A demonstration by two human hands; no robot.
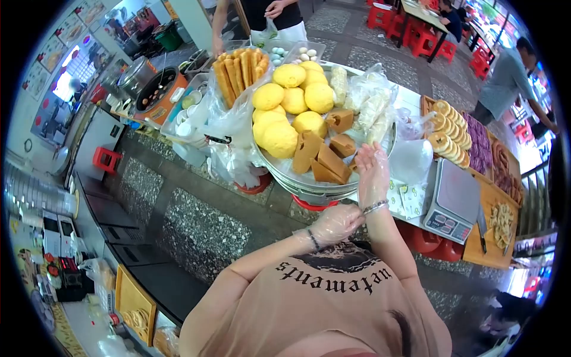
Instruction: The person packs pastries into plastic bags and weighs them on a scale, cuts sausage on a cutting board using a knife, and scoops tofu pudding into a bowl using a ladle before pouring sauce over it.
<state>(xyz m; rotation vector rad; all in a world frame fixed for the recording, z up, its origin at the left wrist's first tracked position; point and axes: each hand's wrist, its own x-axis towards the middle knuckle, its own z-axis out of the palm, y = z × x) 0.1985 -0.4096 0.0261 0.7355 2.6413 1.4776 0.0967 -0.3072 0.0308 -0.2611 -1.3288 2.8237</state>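
My right hand (373, 172) is stretched over the near edge of the round metal tray (392, 140), palm up with fingers extended, in a clear plastic glove. My left hand (336, 226), also gloved, pinches the cuff of that glove at my right wrist, next to a beaded bracelet (375, 206). Nearest to my right fingertips are brown cake blocks (324, 163) on the tray. Several round yellow buns (292, 100) are piled behind and to the left of them. Bagged pale food (376, 122) lies at the tray's right side.
Fried dough sticks (241, 68) stand in a bag at the left. On the right are a scale (451, 196), a knife (482, 229) on a board, and trays of flat round breads (447, 134). A person (279, 18) stands across the stall; another person (505, 80) is farther right.
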